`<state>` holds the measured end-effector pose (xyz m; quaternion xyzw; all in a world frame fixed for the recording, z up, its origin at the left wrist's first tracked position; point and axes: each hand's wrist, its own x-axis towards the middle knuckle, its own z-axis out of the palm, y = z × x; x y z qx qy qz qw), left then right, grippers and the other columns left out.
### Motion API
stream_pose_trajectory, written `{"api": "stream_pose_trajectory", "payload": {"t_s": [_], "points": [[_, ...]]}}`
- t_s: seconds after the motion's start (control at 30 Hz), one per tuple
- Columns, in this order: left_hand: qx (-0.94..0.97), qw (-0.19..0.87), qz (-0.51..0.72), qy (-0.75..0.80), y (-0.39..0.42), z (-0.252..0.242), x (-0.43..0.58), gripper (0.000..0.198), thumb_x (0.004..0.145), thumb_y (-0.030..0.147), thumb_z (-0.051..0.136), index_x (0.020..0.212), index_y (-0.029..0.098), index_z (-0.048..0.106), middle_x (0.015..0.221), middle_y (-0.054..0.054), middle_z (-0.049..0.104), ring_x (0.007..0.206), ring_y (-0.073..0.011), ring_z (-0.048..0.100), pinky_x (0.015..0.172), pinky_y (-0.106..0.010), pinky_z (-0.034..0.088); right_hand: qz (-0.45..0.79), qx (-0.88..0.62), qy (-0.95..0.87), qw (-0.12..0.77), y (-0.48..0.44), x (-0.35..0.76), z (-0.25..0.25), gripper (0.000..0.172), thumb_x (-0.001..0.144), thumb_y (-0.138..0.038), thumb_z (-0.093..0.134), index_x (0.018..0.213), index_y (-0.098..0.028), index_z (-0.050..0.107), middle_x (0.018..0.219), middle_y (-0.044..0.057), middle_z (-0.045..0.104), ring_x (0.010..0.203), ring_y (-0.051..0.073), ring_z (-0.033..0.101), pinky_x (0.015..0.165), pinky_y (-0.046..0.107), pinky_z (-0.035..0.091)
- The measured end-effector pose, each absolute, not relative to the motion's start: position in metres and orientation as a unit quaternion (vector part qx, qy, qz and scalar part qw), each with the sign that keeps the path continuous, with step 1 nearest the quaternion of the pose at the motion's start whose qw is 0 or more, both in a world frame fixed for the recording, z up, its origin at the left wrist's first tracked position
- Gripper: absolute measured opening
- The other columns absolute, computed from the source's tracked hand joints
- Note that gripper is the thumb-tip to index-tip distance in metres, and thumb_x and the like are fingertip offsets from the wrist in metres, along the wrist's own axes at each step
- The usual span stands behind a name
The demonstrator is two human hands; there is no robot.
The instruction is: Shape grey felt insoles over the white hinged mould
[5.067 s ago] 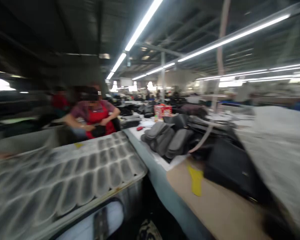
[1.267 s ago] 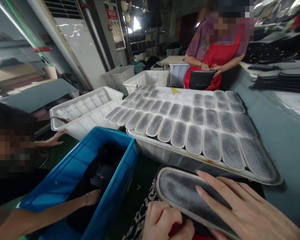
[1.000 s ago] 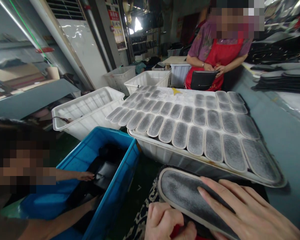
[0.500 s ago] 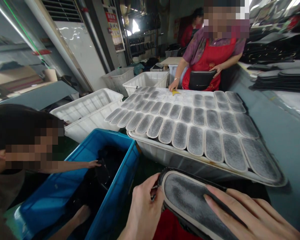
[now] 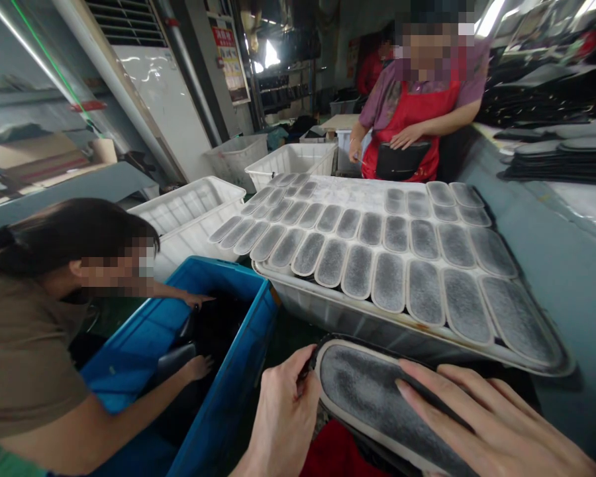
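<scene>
A black bag (image 5: 372, 434) is tilted in front of me, its long oval base panel (image 5: 360, 387) facing up. The panel is dark and speckled white, with a pale border. My left hand (image 5: 288, 404) pinches the black edge at its left end, thumb and fingers closed. Across the right part of the panel lies my right hand (image 5: 487, 411), its long fingers on the panel and along the far edge; its grip underneath is hidden. Red cloth (image 5: 340, 454) shows below the bag.
Ahead, a white-topped board (image 5: 347, 190) over a white tub (image 5: 322, 305) carries rows of similar oval panels (image 5: 422, 291). At left, a person leans into a blue tub (image 5: 233, 391) of dark goods. Another person in a red apron (image 5: 422, 112) holds a black pouch (image 5: 402, 161).
The person at left has leaned farther right over the blue tub. The aproned person's hand has left the board, and the yellow item there is gone. My hands have barely moved.
</scene>
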<state>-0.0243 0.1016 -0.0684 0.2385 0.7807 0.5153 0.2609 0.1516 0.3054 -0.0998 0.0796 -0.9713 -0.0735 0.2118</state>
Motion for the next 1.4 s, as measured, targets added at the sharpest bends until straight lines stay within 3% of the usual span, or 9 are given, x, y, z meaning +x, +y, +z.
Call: {"api": "stream_pose_trajectory", "payload": {"t_s": [0.23, 0.63, 0.87, 0.93, 1.0, 1.07, 1.13, 1.23, 1.4], "points": [[0.247, 0.229, 0.492, 0.803, 0.103, -0.068, -0.025, 0.031, 0.085, 0.022, 0.048, 0.103, 0.018, 0.072, 0.069, 0.001, 0.063, 0.060, -0.0141, 0.054, 0.068, -0.021, 0.049, -0.076, 0.071, -0.970, 0.218, 0.300, 0.150, -0.103, 0.063, 0.067, -0.036, 0.056, 0.129, -0.024, 0.059, 0.142, 0.004, 0.053, 0.105, 0.036, 0.058, 0.074, 0.049, 0.051], [0.238, 0.251, 0.527, 0.776, 0.105, -0.066, -0.021, 0.025, 0.083, 0.025, 0.054, 0.100, 0.015, 0.069, 0.076, -0.003, 0.068, 0.070, -0.0167, 0.066, 0.063, -0.020, 0.051, -0.144, 0.071, -0.957, 0.241, 0.281, 0.142, -0.081, 0.054, 0.063, -0.026, 0.052, 0.113, -0.016, 0.068, 0.120, 0.010, 0.069, 0.097, 0.033, 0.060, 0.075, 0.047, 0.046], [0.271, 0.207, 0.491, 0.802, 0.101, -0.070, -0.027, 0.035, 0.087, 0.023, 0.051, 0.121, 0.018, 0.057, 0.080, -0.002, 0.072, 0.068, -0.0150, 0.068, 0.061, -0.019, 0.051, -0.160, 0.075, -0.947, 0.268, 0.279, 0.140, -0.075, 0.053, 0.063, -0.025, 0.053, 0.112, -0.015, 0.069, 0.115, 0.008, 0.071, 0.097, 0.031, 0.061, 0.077, 0.046, 0.046], [0.303, 0.192, 0.446, 0.820, 0.099, -0.070, -0.028, 0.034, 0.090, 0.022, 0.048, 0.123, 0.021, 0.057, 0.090, -0.003, 0.073, 0.078, -0.0158, 0.070, 0.069, -0.022, 0.053, -0.164, 0.072, -0.946, 0.269, 0.280, 0.140, -0.076, 0.053, 0.064, -0.025, 0.053, 0.113, -0.015, 0.069, 0.115, 0.007, 0.071, 0.097, 0.031, 0.062, 0.076, 0.046, 0.047], [0.345, 0.118, 0.394, 0.844, 0.098, -0.068, -0.026, 0.034, 0.092, 0.022, 0.045, 0.124, 0.022, 0.058, 0.113, -0.007, 0.069, 0.102, -0.0197, 0.067, 0.087, -0.029, 0.053, -0.161, 0.060, -0.950, 0.261, 0.280, 0.141, -0.074, 0.052, 0.066, -0.025, 0.053, 0.114, -0.016, 0.068, 0.115, 0.007, 0.071, 0.098, 0.031, 0.062, 0.076, 0.046, 0.049], [0.406, 0.010, 0.344, 0.847, 0.100, -0.063, -0.023, 0.033, 0.092, 0.020, 0.046, 0.121, 0.022, 0.061, 0.130, -0.010, 0.060, 0.117, -0.0239, 0.058, 0.097, -0.038, 0.049, -0.140, 0.041, -0.958, 0.248, 0.279, 0.142, -0.072, 0.050, 0.068, -0.024, 0.053, 0.116, -0.017, 0.068, 0.117, 0.005, 0.071, 0.100, 0.030, 0.063, 0.077, 0.045, 0.052], [0.508, -0.029, 0.299, 0.807, 0.106, -0.054, -0.018, 0.031, 0.092, 0.017, 0.046, 0.116, 0.024, 0.064, 0.123, -0.009, 0.062, 0.112, -0.0236, 0.059, 0.093, -0.040, 0.050, -0.106, 0.020, -0.967, 0.232, 0.277, 0.145, -0.072, 0.049, 0.071, -0.022, 0.053, 0.118, -0.019, 0.066, 0.119, 0.002, 0.070, 0.102, 0.028, 0.063, 0.079, 0.044, 0.055], [0.660, 0.045, 0.224, 0.716, 0.120, -0.041, -0.010, 0.025, 0.091, 0.015, 0.050, 0.107, 0.026, 0.065, 0.097, -0.002, 0.067, 0.094, -0.0197, 0.060, 0.083, -0.035, 0.050, -0.044, -0.013, -0.975, 0.216, 0.272, 0.151, -0.072, 0.047, 0.077, -0.020, 0.051, 0.122, -0.019, 0.064, 0.125, 0.002, 0.067, 0.109, 0.029, 0.061, 0.083, 0.047, 0.056], [0.698, 0.072, 0.132, 0.700, 0.133, -0.039, -0.004, 0.021, 0.090, 0.013, 0.051, 0.105, 0.021, 0.062, 0.097, -0.003, 0.064, 0.093, -0.0228, 0.059, 0.083, -0.041, 0.051, 0.140, -0.081, -0.984, 0.077, 0.266, 0.156, -0.045, 0.054, 0.082, -0.022, 0.059, 0.135, -0.012, 0.054, 0.137, 0.009, 0.057, 0.128, 0.033, 0.047, 0.106, 0.053, 0.042]]}}
